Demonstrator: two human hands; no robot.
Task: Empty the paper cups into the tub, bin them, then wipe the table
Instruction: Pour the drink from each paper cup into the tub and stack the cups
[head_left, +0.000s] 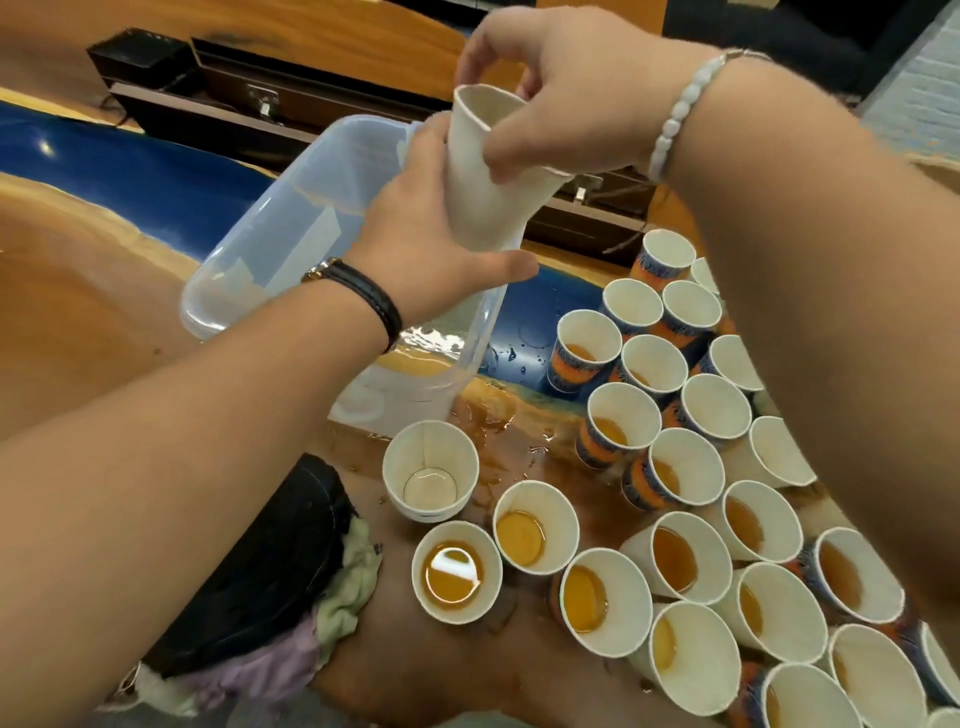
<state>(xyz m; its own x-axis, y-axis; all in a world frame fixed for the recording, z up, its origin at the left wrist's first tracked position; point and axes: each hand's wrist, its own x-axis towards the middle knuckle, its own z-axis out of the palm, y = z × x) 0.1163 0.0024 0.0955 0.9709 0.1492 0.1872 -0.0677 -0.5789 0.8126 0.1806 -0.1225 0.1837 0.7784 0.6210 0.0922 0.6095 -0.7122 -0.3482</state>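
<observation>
While both hands are raised over the clear plastic tub (249, 249), they hold what looks like a short stack of nested paper cups (483, 171), white and tilted. The left hand (415, 228) wraps fingers and thumb round the lower wall; the right hand (561, 93) pinches the upper cup near its rim. Many standing cups (608, 597) crowd the wooden table (78, 291) at right, most holding shallow amber liquid, beside a wet spill (498, 441). Such cups are probably light, thin and easily crushed, perhaps slick when wet; a gentle hold round the wall, just under the stiffer rolled rim, seems safest.
</observation>
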